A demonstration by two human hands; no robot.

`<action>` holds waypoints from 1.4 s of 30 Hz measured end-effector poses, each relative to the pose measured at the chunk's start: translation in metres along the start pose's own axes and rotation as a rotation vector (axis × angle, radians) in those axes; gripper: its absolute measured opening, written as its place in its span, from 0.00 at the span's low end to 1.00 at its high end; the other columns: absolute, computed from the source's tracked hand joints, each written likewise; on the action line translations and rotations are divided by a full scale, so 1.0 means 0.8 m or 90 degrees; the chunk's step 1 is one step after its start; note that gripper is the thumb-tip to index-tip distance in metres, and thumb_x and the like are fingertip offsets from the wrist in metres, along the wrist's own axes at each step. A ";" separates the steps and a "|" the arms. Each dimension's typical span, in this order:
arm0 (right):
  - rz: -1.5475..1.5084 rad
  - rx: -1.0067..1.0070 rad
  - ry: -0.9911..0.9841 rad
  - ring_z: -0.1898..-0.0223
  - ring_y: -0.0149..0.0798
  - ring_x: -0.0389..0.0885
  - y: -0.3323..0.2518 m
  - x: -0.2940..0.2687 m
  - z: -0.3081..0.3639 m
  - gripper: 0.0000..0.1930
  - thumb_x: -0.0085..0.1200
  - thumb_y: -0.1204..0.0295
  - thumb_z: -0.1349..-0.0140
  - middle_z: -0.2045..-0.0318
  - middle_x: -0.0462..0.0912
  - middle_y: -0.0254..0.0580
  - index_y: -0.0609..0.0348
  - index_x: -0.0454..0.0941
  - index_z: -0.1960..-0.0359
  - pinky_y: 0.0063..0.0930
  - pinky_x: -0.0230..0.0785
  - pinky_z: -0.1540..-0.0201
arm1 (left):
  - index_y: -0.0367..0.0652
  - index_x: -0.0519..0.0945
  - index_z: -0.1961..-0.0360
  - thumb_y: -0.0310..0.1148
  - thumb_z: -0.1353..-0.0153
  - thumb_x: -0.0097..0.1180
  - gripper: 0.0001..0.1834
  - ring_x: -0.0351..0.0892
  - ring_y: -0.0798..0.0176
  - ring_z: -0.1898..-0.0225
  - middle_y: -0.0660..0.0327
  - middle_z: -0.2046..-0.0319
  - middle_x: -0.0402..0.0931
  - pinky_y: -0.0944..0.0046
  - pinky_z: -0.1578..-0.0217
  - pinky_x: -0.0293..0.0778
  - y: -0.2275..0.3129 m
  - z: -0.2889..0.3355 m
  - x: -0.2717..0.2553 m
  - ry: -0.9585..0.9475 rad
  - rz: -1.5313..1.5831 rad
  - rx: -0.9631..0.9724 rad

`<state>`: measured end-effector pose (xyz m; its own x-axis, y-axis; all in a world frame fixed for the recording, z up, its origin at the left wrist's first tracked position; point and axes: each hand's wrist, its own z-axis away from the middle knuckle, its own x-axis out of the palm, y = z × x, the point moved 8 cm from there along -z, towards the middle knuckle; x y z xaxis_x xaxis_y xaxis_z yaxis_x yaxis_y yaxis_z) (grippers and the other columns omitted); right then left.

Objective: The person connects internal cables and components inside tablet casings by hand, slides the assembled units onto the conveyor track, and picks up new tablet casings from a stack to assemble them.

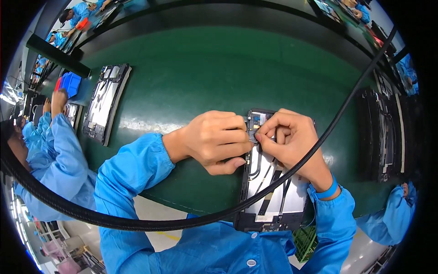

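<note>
An opened tablet (292, 196) lies in front of me at the table's near edge, its silver battery area, dark ribbon cables and circuit board exposed. My left hand (216, 141) is at its upper left edge, fingers curled together and fingertips against the board; whatever they hold is hidden. Over the upper part of the tablet, my right hand (292, 139) pinches thumb and forefinger together close to the left fingertips. Anything in that pinch is too small to make out. A blue band (329, 189) circles my right wrist.
Another opened tablet (105, 102) lies to the left on the green table (191, 68). A blue bin (70, 84) stands beyond it, near a co-worker's arm (64, 137). Dark tablets (383, 132) stand at the right. A thick black cable (182, 223) arcs across the view.
</note>
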<state>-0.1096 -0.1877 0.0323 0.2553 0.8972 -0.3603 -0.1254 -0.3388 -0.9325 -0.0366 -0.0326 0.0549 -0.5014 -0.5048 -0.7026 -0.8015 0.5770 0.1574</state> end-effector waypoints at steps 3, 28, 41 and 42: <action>-0.001 -0.008 0.003 0.82 0.18 0.69 -0.001 0.000 0.000 0.05 0.73 0.77 0.42 0.71 0.82 0.35 0.64 0.89 0.67 0.22 0.58 0.75 | 0.34 0.90 0.61 0.35 0.39 0.62 0.15 0.82 0.55 0.69 0.57 0.67 0.85 0.57 0.73 0.78 -0.004 -0.001 -0.002 0.024 0.016 -0.031; -0.160 -0.043 0.178 0.77 0.17 0.73 -0.002 -0.023 0.016 0.30 0.71 0.81 0.40 0.59 0.83 0.37 0.61 0.79 0.33 0.20 0.65 0.73 | 0.36 0.91 0.59 0.26 0.49 0.67 0.14 0.83 0.53 0.68 0.57 0.66 0.86 0.56 0.71 0.79 -0.008 -0.012 0.005 0.021 0.087 -0.057; 0.548 -0.279 0.629 0.43 0.51 0.79 -0.057 -0.174 0.183 0.29 0.68 0.80 0.43 0.43 0.81 0.52 0.61 0.81 0.36 0.45 0.73 0.40 | 0.45 0.86 0.34 0.45 0.30 0.66 0.27 0.82 0.45 0.35 0.48 0.34 0.81 0.40 0.31 0.78 0.152 -0.029 0.073 -0.246 0.224 -0.006; 0.685 -0.214 0.649 0.37 0.56 0.76 -0.064 -0.187 0.203 0.29 0.69 0.78 0.44 0.40 0.80 0.54 0.60 0.81 0.37 0.51 0.69 0.32 | 0.48 0.84 0.30 0.42 0.33 0.68 0.30 0.80 0.44 0.33 0.47 0.31 0.79 0.40 0.30 0.76 0.160 -0.024 0.085 -0.250 0.205 -0.021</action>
<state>-0.2974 -0.2583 0.1378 0.7391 -0.3364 -0.5836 -0.4964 -0.8576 -0.1344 -0.1797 -0.0052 0.0404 -0.5693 -0.0210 -0.8219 -0.6398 0.6392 0.4268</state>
